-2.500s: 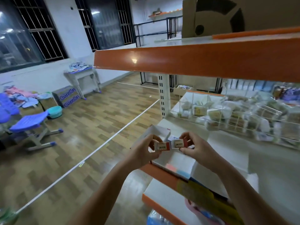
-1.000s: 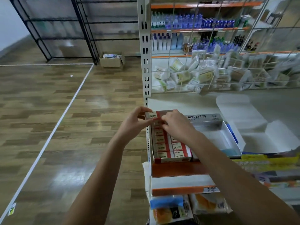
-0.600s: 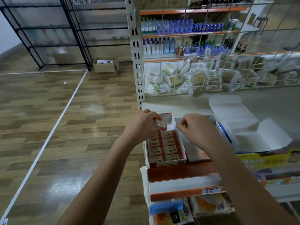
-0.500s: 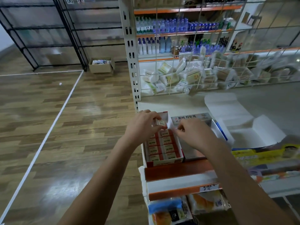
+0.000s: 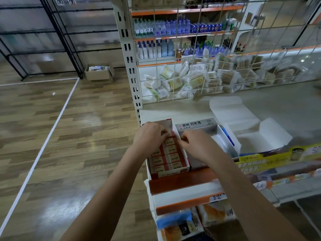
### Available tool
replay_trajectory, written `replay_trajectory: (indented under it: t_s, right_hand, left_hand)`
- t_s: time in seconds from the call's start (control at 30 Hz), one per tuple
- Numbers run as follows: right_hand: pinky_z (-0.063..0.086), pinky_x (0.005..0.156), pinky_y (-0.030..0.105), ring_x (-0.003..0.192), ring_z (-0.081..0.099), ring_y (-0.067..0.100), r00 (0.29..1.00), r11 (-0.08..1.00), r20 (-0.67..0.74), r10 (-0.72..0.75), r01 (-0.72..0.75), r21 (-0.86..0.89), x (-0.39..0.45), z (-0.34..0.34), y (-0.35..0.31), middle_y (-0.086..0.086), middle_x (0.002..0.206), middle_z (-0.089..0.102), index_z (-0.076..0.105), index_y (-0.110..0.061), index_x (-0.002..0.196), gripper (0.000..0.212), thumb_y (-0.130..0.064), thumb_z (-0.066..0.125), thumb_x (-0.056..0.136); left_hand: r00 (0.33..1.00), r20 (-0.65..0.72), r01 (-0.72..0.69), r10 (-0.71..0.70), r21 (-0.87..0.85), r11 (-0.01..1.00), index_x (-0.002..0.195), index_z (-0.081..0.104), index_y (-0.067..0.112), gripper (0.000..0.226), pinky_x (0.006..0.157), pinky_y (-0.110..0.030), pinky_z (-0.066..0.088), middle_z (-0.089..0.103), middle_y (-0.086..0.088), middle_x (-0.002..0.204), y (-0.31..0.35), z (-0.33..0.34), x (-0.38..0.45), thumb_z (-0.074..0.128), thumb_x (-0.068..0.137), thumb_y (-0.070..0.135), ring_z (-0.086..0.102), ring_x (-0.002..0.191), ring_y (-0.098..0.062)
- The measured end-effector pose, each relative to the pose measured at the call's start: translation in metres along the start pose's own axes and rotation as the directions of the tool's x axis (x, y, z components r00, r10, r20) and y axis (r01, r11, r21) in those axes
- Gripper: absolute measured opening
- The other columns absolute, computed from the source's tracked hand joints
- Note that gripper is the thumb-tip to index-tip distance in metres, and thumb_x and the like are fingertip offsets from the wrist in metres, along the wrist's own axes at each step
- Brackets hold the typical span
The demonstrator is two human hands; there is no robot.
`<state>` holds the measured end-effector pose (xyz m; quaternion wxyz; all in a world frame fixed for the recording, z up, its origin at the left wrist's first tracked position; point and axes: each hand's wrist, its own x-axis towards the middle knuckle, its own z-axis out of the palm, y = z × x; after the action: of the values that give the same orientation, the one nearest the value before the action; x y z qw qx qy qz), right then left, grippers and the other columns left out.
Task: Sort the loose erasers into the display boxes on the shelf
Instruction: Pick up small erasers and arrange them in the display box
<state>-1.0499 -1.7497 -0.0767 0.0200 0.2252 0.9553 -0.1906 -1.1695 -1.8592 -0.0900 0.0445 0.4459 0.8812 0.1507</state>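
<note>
At the shelf's (image 5: 173, 110) front left corner sat a red box (image 5: 169, 173) packed with erasers (image 5: 171, 158) in two rows, its back flap upright. Over its far end the left hand (image 5: 150, 138) hovered with fingers curled down onto the rear erasers, its grip seemingly pinching one, though the eraser itself was mostly hidden. Just beside it, the right hand (image 5: 195, 145) reached in with thumb and forefinger pinched together at the box's right wall; whether that grip held anything could not be told. A silver box (image 5: 213, 134) with Korean lettering touched the red box on the right, and a white box (image 5: 251, 134) lay open farther right. Behind stood a wire grille (image 5: 191, 49).
</note>
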Motion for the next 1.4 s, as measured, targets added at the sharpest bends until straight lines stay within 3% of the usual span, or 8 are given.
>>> replay_trajectory:
  t_s: [0.17,0.27,0.4,0.5,0.73,0.93,1.27,1.4]
  right_hand:
    - [0.049,0.068,0.033,0.076,0.06,0.017,1.0,1.0,0.019,-0.008,0.007,0.027,-0.004,-0.003,0.001,0.002,0.083,0.065,0.063,-0.013,0.085,0.031,-0.037,0.045,0.096]
    - [0.049,0.069,0.029,0.078,0.059,0.014,0.996,0.996,-0.085,-0.036,0.043,0.082,-0.005,-0.013,0.009,-0.001,0.088,0.066,0.065,-0.014,0.094,0.026,-0.033,0.048,0.095]
    - [0.045,0.08,0.028,0.093,0.054,0.014,0.94,0.994,-0.327,-0.097,0.106,0.009,-0.007,-0.041,0.038,-0.002,0.1,0.061,0.063,-0.018,0.106,0.019,-0.026,0.051,0.093]
    - [0.039,0.093,0.032,0.114,0.047,0.02,0.928,0.994,-0.359,-0.098,0.074,-0.08,-0.013,-0.067,0.076,0.002,0.119,0.056,0.056,-0.017,0.121,0.031,-0.025,0.055,0.092]
    - [0.035,0.101,0.035,0.126,0.04,0.025,0.93,0.964,-0.331,0.157,-0.217,-0.151,-0.066,-0.117,0.198,0.006,0.136,0.044,0.042,-0.017,0.136,0.047,-0.03,0.054,0.092]
    - [0.037,0.1,0.037,0.128,0.038,0.026,0.886,0.911,-0.312,0.342,-0.394,-0.12,-0.125,-0.153,0.314,0.006,0.141,0.039,0.039,-0.018,0.138,0.049,-0.032,0.053,0.093]
    - [0.041,0.095,0.043,0.123,0.044,0.03,0.814,0.866,-0.339,0.471,-0.501,0.001,-0.188,-0.189,0.469,0.013,0.133,0.046,0.044,-0.012,0.134,0.048,-0.024,0.058,0.09]
    - [0.04,0.098,0.042,0.126,0.041,0.028,0.793,0.84,-0.326,0.515,-0.543,0.007,-0.185,-0.199,0.524,0.01,0.136,0.044,0.041,-0.014,0.136,0.046,-0.022,0.052,0.092]
  left_hand:
    - [0.999,0.04,0.027,-0.03,0.063,0.998,0.097,0.07,0.019,0.021,0.071,-0.035,0.051,0.064,0.0,0.095,0.0,-0.002,0.006,0.051,0.092,0.026,0.056,0.088,-0.018]
    - [0.999,0.022,0.029,-0.03,0.052,0.998,0.102,0.066,0.016,0.023,0.071,-0.033,0.052,0.062,0.0,0.095,0.01,-0.01,0.009,0.047,0.092,0.024,0.056,0.086,-0.018]
    - [0.993,-0.094,-0.067,0.072,0.057,0.996,0.123,0.054,0.022,0.032,0.085,-0.036,0.049,0.06,0.001,0.117,0.047,-0.026,0.021,0.049,0.095,0.036,0.054,0.109,-0.021]
    - [0.971,-0.109,-0.201,0.212,0.107,0.974,0.13,0.048,0.023,0.04,0.094,-0.035,0.041,0.054,-0.001,0.129,0.091,-0.024,0.038,0.046,0.094,0.042,0.047,0.12,-0.023]
    - [0.904,0.078,-0.427,0.421,0.242,0.872,0.137,0.041,0.022,0.055,0.1,-0.04,0.033,0.045,-0.006,0.136,0.232,0.009,0.083,0.045,0.092,0.052,0.039,0.126,-0.027]
    - [0.839,0.156,-0.544,0.521,0.21,0.813,0.137,0.041,0.019,0.057,0.099,-0.043,0.032,0.043,-0.009,0.136,0.37,0.048,0.112,0.045,0.091,0.053,0.037,0.125,-0.03]
    - [0.821,0.228,-0.551,0.523,0.077,0.831,0.138,0.039,0.017,0.059,0.104,-0.046,0.03,0.032,-0.014,0.148,0.536,0.118,0.157,0.045,0.091,0.052,0.03,0.134,-0.032]
    - [0.849,0.175,-0.512,0.499,0.038,0.858,0.12,0.055,0.018,0.044,0.098,-0.041,0.037,0.041,-0.01,0.141,0.568,0.147,0.2,0.049,0.088,0.049,0.034,0.131,-0.03]
